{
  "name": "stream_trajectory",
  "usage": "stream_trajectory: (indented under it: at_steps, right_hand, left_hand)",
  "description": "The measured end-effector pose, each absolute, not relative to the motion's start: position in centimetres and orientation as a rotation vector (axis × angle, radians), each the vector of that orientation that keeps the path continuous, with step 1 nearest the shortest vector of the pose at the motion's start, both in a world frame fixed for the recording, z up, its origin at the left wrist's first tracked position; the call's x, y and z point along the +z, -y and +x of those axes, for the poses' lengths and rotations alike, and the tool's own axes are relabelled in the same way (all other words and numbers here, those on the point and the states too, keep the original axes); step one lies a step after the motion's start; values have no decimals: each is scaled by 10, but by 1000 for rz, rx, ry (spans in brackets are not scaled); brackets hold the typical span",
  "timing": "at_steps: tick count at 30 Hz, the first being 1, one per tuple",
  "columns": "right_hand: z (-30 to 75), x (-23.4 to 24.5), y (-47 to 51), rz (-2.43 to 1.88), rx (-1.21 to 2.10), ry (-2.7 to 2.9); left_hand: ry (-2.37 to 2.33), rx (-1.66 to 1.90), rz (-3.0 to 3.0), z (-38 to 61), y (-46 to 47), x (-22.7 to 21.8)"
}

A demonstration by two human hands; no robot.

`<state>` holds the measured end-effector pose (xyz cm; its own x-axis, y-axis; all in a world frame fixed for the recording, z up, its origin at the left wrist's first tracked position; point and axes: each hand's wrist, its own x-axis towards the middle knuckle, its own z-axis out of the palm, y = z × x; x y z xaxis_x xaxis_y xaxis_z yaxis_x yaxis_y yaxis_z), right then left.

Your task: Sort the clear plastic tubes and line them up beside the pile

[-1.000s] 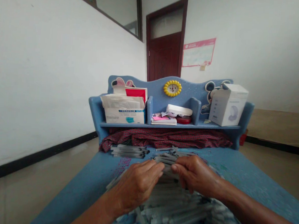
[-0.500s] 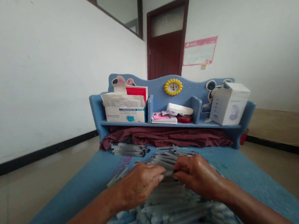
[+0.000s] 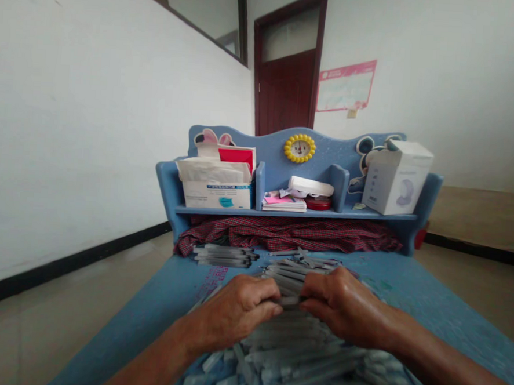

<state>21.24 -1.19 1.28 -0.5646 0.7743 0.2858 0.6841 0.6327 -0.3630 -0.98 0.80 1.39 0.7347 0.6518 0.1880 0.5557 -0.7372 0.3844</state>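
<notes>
Between my two hands is a slim grey translucent pen [image 3: 290,301], held level with one end in each hand. My left hand [image 3: 243,308] pinches its left end between thumb and fingers. The right end, which looks dark, is in the closed fingers of my right hand [image 3: 341,302]. Under and in front of the hands spreads a loose pile of similar grey pens [image 3: 316,364], blurred in places. Short pale pieces like caps [image 3: 228,383] lie at its near left. Behind my left hand, a neat stack of pens [image 3: 224,255] has dark ends pointing right.
A blue desk [image 3: 445,314] carries a raised shelf [image 3: 294,214] at its back. On it stand a mask box [image 3: 216,193], papers [image 3: 283,206], a red round tin [image 3: 318,203] and a white carton [image 3: 397,181]. Red checked cloth [image 3: 289,235] lies bunched beneath the shelf.
The hands stay close together over the pile, the left having shifted slightly. A little more of the pen shows between them. The view has moved slightly.
</notes>
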Motion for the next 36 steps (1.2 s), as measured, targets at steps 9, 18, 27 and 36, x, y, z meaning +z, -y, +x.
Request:
stream_trajectory:
  at_steps: [9, 18, 27, 36]
  right_hand:
    - [214, 14, 5, -1119, 451, 2279]
    - [203, 1, 4, -1039, 831, 1990]
    - [233, 25, -19, -1086, 769, 1686]
    - [239, 3, -39, -1229, 650, 1792]
  left_hand:
    - [-1029, 355, 2407, -18, -15, 15]
    - [-1007, 356, 2476, -9, -7, 17]
    - [-1203, 526, 2472, -35, -33, 20]
    - [-1500, 572, 2552, -51, -56, 6]
